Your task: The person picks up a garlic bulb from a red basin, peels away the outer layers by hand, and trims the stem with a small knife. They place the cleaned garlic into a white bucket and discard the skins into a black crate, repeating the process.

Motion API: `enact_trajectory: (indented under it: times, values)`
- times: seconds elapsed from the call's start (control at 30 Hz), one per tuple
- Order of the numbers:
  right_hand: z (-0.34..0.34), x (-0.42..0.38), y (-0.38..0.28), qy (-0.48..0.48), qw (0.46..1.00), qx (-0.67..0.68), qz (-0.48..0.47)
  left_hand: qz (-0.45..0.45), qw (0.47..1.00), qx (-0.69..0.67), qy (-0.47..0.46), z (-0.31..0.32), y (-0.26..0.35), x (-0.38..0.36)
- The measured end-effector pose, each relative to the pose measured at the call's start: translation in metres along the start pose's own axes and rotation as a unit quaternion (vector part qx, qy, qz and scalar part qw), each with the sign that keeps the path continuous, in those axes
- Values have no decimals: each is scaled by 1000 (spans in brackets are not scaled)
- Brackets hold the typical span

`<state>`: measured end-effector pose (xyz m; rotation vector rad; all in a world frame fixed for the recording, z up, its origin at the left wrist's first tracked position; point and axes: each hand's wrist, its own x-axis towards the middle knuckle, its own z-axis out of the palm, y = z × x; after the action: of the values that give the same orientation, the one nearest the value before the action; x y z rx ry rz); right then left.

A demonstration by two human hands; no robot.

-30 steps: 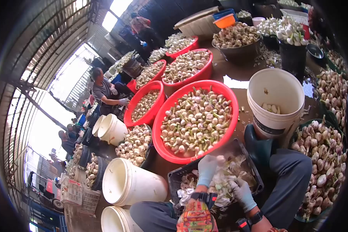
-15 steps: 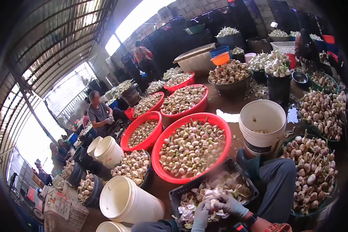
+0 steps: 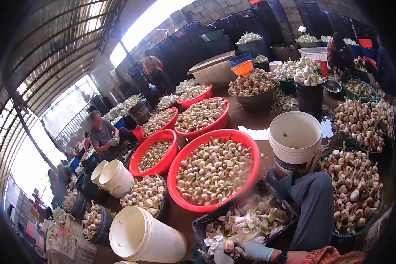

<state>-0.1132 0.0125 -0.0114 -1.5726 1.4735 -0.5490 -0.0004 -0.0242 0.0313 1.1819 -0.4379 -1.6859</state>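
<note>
Both my hands wear pale gloves at the bottom edge. My right hand has its fingers curled around a garlic bulb over the near corner of a black crate full of white garlic skins and trimmings. My left hand is mostly cut off by the frame edge, right under the bulb; its grip is hidden. A large red basin heaped with unpeeled garlic stands just beyond the crate.
A white bucket stands by my right knee, and another white bucket lies on its side at left. A dark tub of garlic is at my right. More red basins, tubs and buckets crowd the floor. A seated person works at left; another person stands far back.
My view has tilted up, so my hands and the crate sit lower in frame. My hands have pulled back toward me from the crate's middle to its near corner, with a bulb now in them.
</note>
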Motion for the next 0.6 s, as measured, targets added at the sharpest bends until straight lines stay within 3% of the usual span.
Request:
enact_trajectory:
  times: [0.1,0.2,0.27,0.3,0.37,0.4,0.43,0.5,0.53,0.6]
  values:
    - [4,0,-3,10,1000,2,17,-1,1000,11,-25,0,0,1]
    - [22,14,20,77,994,65,-44,-2,999,18,-48,-2,-1,1]
    - [27,23,30,44,954,293,-46,0,998,22,-65,-2,-2,0]
    - [18,20,29,46,954,292,-45,2,997,23,-73,-2,-3,1]
    - [-27,11,13,-92,991,100,7,8,995,28,-96,4,-2,5]
    - [-46,-6,-7,-20,1000,3,-20,10,994,31,-106,7,-1,4]
    - [-45,-6,-7,-16,1000,3,-18,11,993,35,-116,9,-2,3]
    - [-35,-4,1,79,988,-79,-109,14,990,41,-133,13,-2,4]
    - [-22,-1,5,132,981,-50,-134,17,989,46,-140,14,0,6]
    - [-20,-3,2,122,984,-52,-116,22,987,54,-148,14,2,9]
